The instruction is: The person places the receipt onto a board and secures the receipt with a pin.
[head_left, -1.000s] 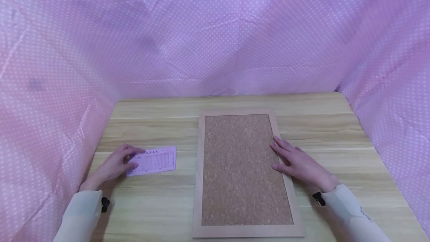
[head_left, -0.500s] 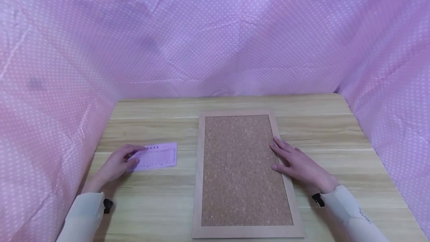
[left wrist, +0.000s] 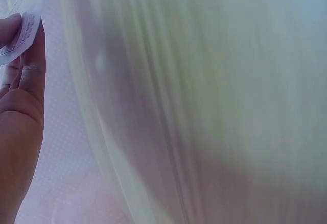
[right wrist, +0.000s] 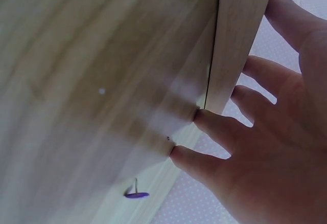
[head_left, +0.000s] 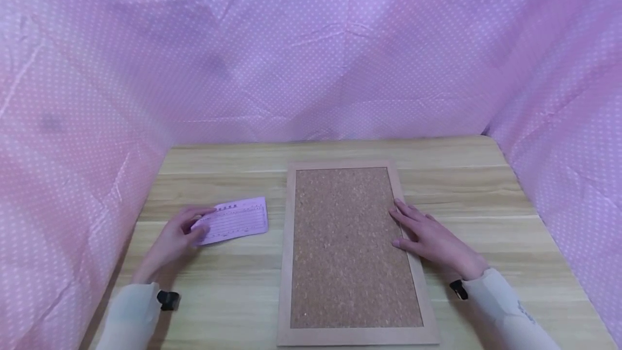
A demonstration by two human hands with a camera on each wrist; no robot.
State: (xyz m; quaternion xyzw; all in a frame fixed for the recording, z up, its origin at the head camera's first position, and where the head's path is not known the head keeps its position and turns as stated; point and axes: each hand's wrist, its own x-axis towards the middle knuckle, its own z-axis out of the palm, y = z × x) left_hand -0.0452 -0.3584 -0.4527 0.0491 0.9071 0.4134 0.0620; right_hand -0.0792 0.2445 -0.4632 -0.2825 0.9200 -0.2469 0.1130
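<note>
My left hand (head_left: 171,239) pinches a pink printed paper form (head_left: 239,221) by its left end, thumb on the near side. In the left wrist view the paper (left wrist: 31,22) shows between thumb and fingers, raised over the wood. A cork board (head_left: 355,247) with a pale wooden frame lies to the right. On its right edge rests my right hand (head_left: 432,237), fingers spread and fairly straight, fingertips on the frame and the cork's margin. The right wrist view shows this hand (right wrist: 271,127) against the frame's side (right wrist: 237,29), some fingertips touching the table.
A purple thumbtack (right wrist: 137,195) lies on the table near the right fingertips, point upward; the hand hides it in the head view. The wooden table (head_left: 223,169) is enclosed by pink dotted cloth (head_left: 311,58) at the back and both sides.
The left hand has moved right and slightly away from the body, bringing the paper form with it and lifting it. The right hand and the cork board stay where they were.
</note>
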